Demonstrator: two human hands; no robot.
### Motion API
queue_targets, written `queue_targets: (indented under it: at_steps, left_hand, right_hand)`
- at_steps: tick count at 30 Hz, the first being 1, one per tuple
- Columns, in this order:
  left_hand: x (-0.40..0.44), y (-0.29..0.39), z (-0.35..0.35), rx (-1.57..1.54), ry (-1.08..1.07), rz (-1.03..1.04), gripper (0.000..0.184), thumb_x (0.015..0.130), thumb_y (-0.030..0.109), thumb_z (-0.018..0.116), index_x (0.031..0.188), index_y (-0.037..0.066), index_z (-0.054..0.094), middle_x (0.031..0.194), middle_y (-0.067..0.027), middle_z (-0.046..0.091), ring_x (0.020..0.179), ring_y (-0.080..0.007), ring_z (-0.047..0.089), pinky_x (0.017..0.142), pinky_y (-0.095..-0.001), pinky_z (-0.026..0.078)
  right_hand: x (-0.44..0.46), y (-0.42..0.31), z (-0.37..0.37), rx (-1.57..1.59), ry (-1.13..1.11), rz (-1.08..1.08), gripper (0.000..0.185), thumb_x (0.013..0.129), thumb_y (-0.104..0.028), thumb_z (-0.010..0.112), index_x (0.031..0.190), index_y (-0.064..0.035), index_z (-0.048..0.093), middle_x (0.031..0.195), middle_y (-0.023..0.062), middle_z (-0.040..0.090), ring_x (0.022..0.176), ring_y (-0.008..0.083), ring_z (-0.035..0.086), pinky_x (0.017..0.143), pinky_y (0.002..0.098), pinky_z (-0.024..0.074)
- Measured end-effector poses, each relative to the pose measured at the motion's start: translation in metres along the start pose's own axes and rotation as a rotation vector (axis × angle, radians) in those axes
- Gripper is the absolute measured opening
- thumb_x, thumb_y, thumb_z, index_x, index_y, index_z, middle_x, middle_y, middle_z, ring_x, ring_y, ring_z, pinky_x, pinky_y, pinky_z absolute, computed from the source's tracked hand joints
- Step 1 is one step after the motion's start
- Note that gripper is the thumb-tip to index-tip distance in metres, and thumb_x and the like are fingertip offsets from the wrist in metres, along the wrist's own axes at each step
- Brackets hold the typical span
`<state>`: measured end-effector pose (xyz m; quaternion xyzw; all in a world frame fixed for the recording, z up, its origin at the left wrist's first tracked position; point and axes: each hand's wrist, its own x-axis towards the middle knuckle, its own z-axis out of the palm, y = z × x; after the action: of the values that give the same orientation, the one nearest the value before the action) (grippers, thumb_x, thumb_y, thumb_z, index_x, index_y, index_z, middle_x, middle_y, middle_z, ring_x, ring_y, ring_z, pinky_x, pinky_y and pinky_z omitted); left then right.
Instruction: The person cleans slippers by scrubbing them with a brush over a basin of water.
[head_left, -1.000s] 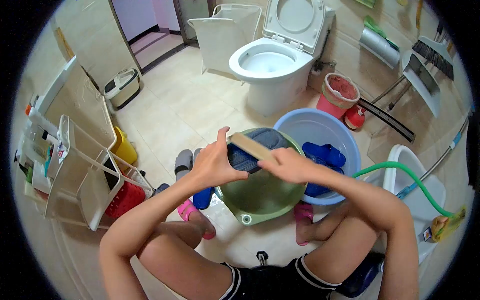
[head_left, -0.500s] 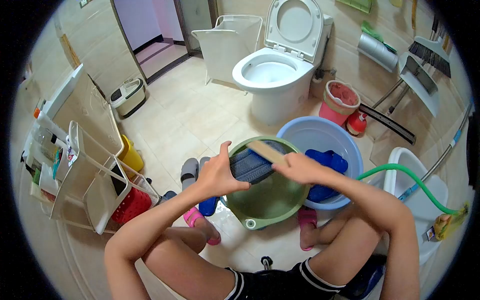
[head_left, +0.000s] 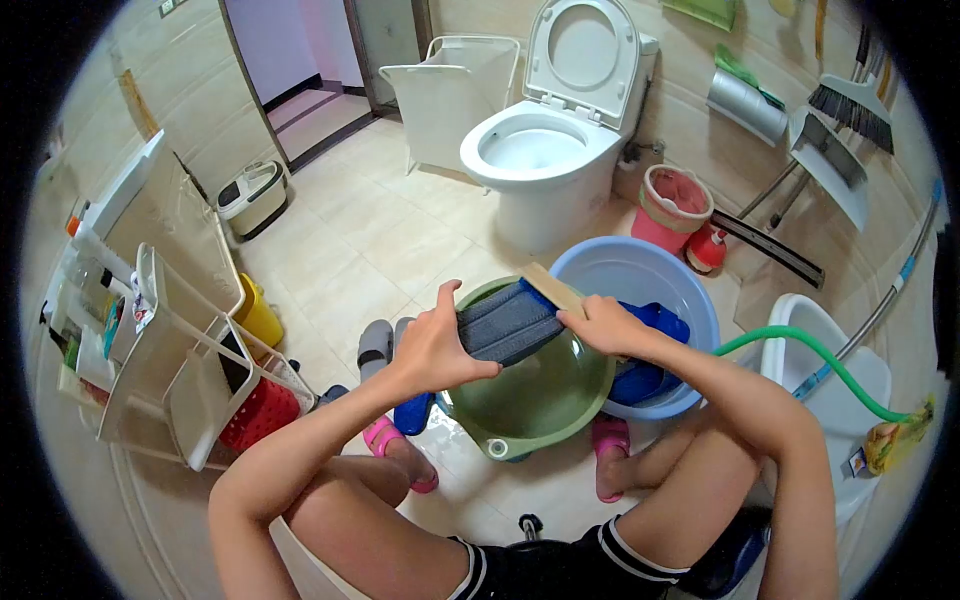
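My left hand [head_left: 440,345] is closed around one end of a dark grey-blue slipper [head_left: 508,325], thumb below and fingers above. The slipper is tilted over a green basin [head_left: 500,420], its grooved surface towards me. A flat wooden brush [head_left: 553,289] is gripped in my right hand [head_left: 605,325] and lies against the slipper's far right end; bristles cannot be made out clearly. Water shows in the green basin. Just behind it, a light blue basin [head_left: 706,300] holds blue slippers [head_left: 650,375].
Grey slippers [head_left: 376,342] and a blue slipper [head_left: 413,412] lie left of the basin. A green hose [head_left: 830,345] runs by a white tub [head_left: 850,370] at right. Behind are a toilet [head_left: 540,150] and a pink bin [head_left: 668,222]; a shelf rack [head_left: 190,390] stands left.
The brush has moved across the slipper to its far right end, uncovering more of the grooved surface. My right hand has shifted slightly right; my left hand holds nearly still.
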<state>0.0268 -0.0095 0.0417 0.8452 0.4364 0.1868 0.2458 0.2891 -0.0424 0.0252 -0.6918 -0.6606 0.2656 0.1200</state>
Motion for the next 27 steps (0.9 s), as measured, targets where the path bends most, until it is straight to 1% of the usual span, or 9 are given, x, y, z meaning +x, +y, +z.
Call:
queue_targets:
  at_steps: [5, 11, 14, 16, 18, 21, 22, 24, 27]
  left_hand:
    - [-0.002, 0.001, 0.003, 0.04, -0.023, 0.014, 0.108, 0.053, 0.039, 0.078, 0.132, -0.015, 0.028, 0.081, -0.0254, 0.063, 0.079, -0.0401, 0.064, 0.074, -0.0417, 0.052]
    - [-0.003, 0.004, 0.002, 0.074, -0.031, -0.009, 0.106, 0.052, 0.039, 0.078, 0.129, -0.018, 0.033, 0.089, -0.0274, 0.063, 0.084, -0.0397, 0.064, 0.077, -0.0407, 0.052]
    - [-0.003, 0.004, 0.0, 0.05, -0.088, -0.103, 0.109, 0.049, 0.041, 0.083, 0.13, -0.016, 0.035, 0.101, -0.0301, 0.063, 0.094, -0.0397, 0.064, 0.086, -0.0388, 0.05]
    - [-0.005, 0.006, -0.001, 0.057, -0.087, -0.096, 0.11, 0.049, 0.041, 0.083, 0.13, -0.015, 0.035, 0.102, -0.0303, 0.063, 0.094, -0.0395, 0.064, 0.086, -0.0386, 0.05]
    - [-0.005, 0.006, 0.0, 0.068, -0.094, -0.077, 0.11, 0.049, 0.042, 0.083, 0.13, -0.015, 0.035, 0.102, -0.0305, 0.063, 0.094, -0.0394, 0.064, 0.086, -0.0385, 0.05]
    - [-0.006, 0.002, 0.003, 0.068, -0.064, -0.058, 0.11, 0.049, 0.041, 0.083, 0.131, -0.015, 0.033, 0.102, -0.0304, 0.063, 0.094, -0.0393, 0.064, 0.086, -0.0385, 0.05]
    - [-0.006, 0.004, 0.002, 0.057, -0.069, -0.076, 0.111, 0.049, 0.041, 0.083, 0.131, -0.015, 0.033, 0.103, -0.0302, 0.063, 0.094, -0.0394, 0.064, 0.086, -0.0388, 0.05]
    - [-0.007, 0.006, -0.001, 0.044, -0.07, -0.089, 0.111, 0.05, 0.04, 0.083, 0.132, -0.014, 0.032, 0.103, -0.0301, 0.063, 0.094, -0.0394, 0.064, 0.086, -0.039, 0.05]
    - [-0.007, 0.004, -0.002, 0.046, -0.07, -0.101, 0.111, 0.05, 0.041, 0.083, 0.132, -0.014, 0.032, 0.103, -0.0295, 0.063, 0.095, -0.0391, 0.064, 0.087, -0.0392, 0.05]
  right_hand:
    - [-0.03, -0.022, 0.024, 0.081, -0.087, -0.21, 0.055, 0.089, -0.045, 0.053, 0.09, 0.0097, 0.063, 0.079, 0.0325, 0.062, 0.081, 0.0467, 0.063, 0.077, 0.0488, 0.0502]
    - [-0.012, 0.009, 0.014, 0.005, 0.004, -0.096, 0.055, 0.09, -0.042, 0.051, 0.083, 0.0112, 0.063, 0.077, 0.0323, 0.062, 0.079, 0.0468, 0.063, 0.074, 0.0496, 0.0506]
    - [-0.02, -0.005, 0.014, 0.039, -0.029, -0.112, 0.056, 0.09, -0.042, 0.051, 0.082, 0.0119, 0.062, 0.078, 0.0327, 0.062, 0.079, 0.0467, 0.063, 0.073, 0.0499, 0.0504]
    - [-0.036, -0.029, 0.02, 0.16, -0.138, -0.194, 0.053, 0.09, -0.042, 0.051, 0.085, 0.0094, 0.062, 0.079, 0.0324, 0.062, 0.081, 0.0451, 0.063, 0.076, 0.0505, 0.0489]
    - [-0.037, -0.028, 0.028, 0.132, -0.117, -0.231, 0.052, 0.09, -0.043, 0.051, 0.09, 0.0075, 0.063, 0.08, 0.033, 0.061, 0.082, 0.0451, 0.063, 0.078, 0.0498, 0.0491]
    - [-0.025, -0.016, 0.008, -0.044, -0.107, -0.106, 0.058, 0.09, -0.049, 0.05, 0.094, 0.0078, 0.063, 0.086, 0.0305, 0.064, 0.086, 0.0437, 0.064, 0.079, 0.0484, 0.0503]
    - [-0.016, -0.005, 0.008, -0.065, -0.026, -0.043, 0.06, 0.091, -0.049, 0.049, 0.088, 0.0085, 0.064, 0.085, 0.0288, 0.065, 0.084, 0.044, 0.064, 0.076, 0.0488, 0.0509]
    - [-0.009, 0.004, 0.0, -0.052, -0.045, 0.087, 0.059, 0.091, -0.048, 0.049, 0.085, 0.0092, 0.064, 0.085, 0.0291, 0.065, 0.083, 0.0447, 0.064, 0.074, 0.0491, 0.0511]
    - [-0.025, -0.015, 0.016, 0.078, -0.085, -0.167, 0.054, 0.09, -0.045, 0.052, 0.088, 0.0076, 0.064, 0.084, 0.0312, 0.063, 0.083, 0.0459, 0.063, 0.074, 0.0493, 0.0498]
